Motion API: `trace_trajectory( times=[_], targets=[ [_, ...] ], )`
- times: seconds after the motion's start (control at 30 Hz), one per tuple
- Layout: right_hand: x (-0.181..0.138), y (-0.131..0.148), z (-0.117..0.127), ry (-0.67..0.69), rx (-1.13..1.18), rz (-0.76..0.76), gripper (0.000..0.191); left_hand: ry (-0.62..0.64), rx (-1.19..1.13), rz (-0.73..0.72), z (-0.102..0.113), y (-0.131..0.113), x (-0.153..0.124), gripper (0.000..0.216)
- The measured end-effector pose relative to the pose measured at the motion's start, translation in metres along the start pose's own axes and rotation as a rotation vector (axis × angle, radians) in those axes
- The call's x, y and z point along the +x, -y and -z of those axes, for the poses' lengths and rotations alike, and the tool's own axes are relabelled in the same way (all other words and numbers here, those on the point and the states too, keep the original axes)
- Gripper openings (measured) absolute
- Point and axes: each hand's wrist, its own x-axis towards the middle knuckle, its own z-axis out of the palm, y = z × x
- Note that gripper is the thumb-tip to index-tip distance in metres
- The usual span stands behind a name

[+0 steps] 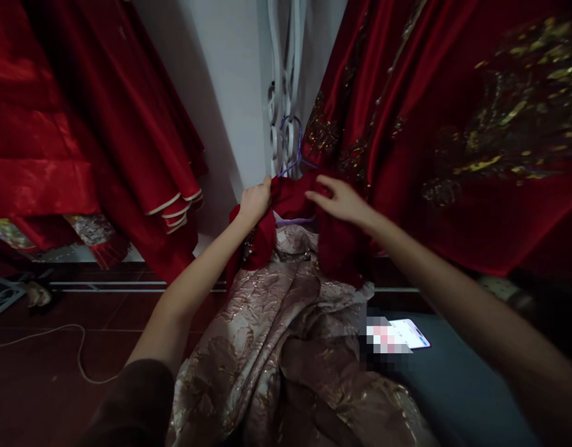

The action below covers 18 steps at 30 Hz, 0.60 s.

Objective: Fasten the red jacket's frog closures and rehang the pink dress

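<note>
A dark red jacket [293, 197] hangs on a purple hanger [299, 155], over a pale brocade dress [272, 298] with gold thread. My left hand [255, 203] is closed on the jacket's left shoulder, thumb up. At the opposite shoulder is my right hand [335, 197], its fingers apart and their tips at the red cloth. The hanger's hook loops over a white scrolled metal rack [286, 93]. Below the collar, the hanger's purple crossbar shows in front of the dress's top. The dress skirt spreads toward me in folds.
Red garments [128, 112] hang at left, and red gowns with gold embroidery [513, 124] at right. A lit phone [409, 333] lies on a dark grey surface [472, 379] at lower right. A white cable [84, 347] crosses the brown tiled floor [39, 372].
</note>
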Motion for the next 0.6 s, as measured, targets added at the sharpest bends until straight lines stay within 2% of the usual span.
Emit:
trace_trajectory(
  times=[0.07, 0.13, 0.2, 0.33, 0.43, 0.5, 0.53, 0.6],
  targets=[
    [-0.008, 0.016, -0.022, 0.098, 0.084, 0.092, 0.025, -0.006, -0.030, 0.017, -0.001, 0.004, 0.001, 0.036],
    [-0.018, 0.026, -0.034, 0.136, 0.135, 0.125, 0.025, -0.034, -0.075, 0.025, -0.001, 0.009, 0.000, 0.034],
    [-0.028, 0.026, -0.038, 0.052, 0.182, 0.073, 0.021, -0.120, -0.148, 0.021, -0.002, 0.015, -0.004, 0.033],
    [-0.039, 0.011, -0.039, -0.248, 0.353, -0.095, 0.026, -0.382, -0.373, 0.106, -0.004, 0.016, -0.030, 0.034],
    [-0.046, 0.006, -0.046, -0.323, 0.472, -0.122, 0.027, -0.478, -0.596, 0.252, -0.009, 0.003, -0.057, 0.030],
    [-0.052, 0.008, -0.054, -0.316, 0.523, -0.124, 0.024, -0.489, -0.724, 0.322, -0.012, -0.012, -0.070, 0.024],
    [-0.054, 0.011, -0.059, -0.294, 0.532, -0.120, 0.021, -0.458, -0.767, 0.300, -0.014, -0.021, -0.075, 0.021],
    [-0.058, 0.016, -0.069, -0.236, 0.524, -0.103, 0.017, -0.330, -0.815, 0.145, -0.015, -0.035, -0.080, 0.018]
  ],
)
